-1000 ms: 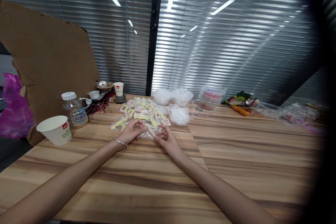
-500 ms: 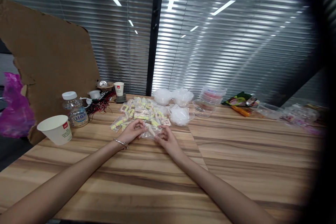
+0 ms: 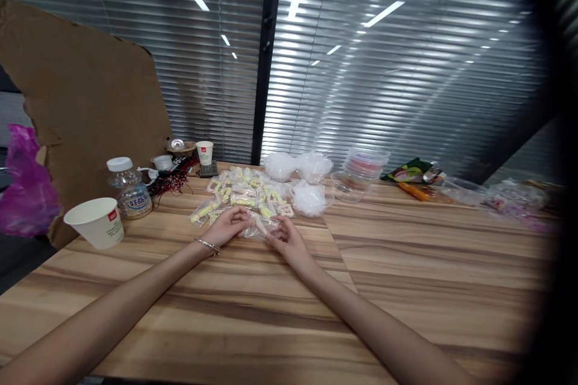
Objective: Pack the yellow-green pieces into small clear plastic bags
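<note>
Bag [image 3: 259,226]: at near edge of packets [image 3: 244,200], over table [image 3: 271,313]; contact w/ surface unclear. L hand [image 3: 229,224]: pinching bag's L side. R hand [image 3: 288,237]: fingertips gripping R side. Bowls [image 3: 309,198] R of packets; bottle [image 3: 134,195] & cup [image 3: 94,225] well L.

Glossy plastic packet [image 3: 259,227], smooth wood-grain tabletop [image 3: 253,295]
Clear film between the fingers [image 3: 237,212]; behind them, a polished metal bracelet [image 3: 207,245].

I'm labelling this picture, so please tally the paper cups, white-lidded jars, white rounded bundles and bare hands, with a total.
Paper cups: 2
White-lidded jars: 1
White rounded bundles: 3
Bare hands: 2
Total: 8
</note>
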A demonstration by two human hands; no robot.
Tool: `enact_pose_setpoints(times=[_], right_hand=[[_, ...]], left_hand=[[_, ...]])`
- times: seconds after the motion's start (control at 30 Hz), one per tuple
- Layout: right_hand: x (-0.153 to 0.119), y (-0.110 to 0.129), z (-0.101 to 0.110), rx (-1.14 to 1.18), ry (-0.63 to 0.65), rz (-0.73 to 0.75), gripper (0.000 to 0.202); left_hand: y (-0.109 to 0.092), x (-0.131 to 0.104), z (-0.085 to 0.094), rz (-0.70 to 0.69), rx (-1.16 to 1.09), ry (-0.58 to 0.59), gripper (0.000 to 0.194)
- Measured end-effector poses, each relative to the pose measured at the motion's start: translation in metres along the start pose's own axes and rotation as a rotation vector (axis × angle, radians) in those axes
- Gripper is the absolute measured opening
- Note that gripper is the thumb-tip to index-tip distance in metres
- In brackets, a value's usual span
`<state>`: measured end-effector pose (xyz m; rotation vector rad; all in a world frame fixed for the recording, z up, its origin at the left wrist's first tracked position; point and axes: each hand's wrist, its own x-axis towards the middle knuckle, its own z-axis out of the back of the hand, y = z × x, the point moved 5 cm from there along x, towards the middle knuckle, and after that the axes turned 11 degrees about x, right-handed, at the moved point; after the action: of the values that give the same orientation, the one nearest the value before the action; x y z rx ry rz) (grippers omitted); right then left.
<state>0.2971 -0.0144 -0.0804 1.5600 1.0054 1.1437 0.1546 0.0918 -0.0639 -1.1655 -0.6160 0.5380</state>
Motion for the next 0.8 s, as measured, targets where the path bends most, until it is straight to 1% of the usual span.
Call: enact_pose_setpoints(times=[0.37, 0.53, 0.8], right_hand=[[0.0015, -0.0037, 0.0017, -0.013, 0.012, 0.024, 0.044], [0.0006, -0.0025, 0.0014, -0.015, 0.011, 0.02, 0.044], [0.0, -0.0013, 0.0001, -0.006, 0.006, 0.015, 0.045]], left_hand=[[-0.0036, -0.0015, -0.0009, 0.012, 0.007, 0.0, 0.038], [-0.0048, -0.0021, -0.0005, 0.033, 0.015, -0.031, 0.04], [0.0017, -0.0013, -0.0002, 0.024, 0.026, 0.002, 0.034]])
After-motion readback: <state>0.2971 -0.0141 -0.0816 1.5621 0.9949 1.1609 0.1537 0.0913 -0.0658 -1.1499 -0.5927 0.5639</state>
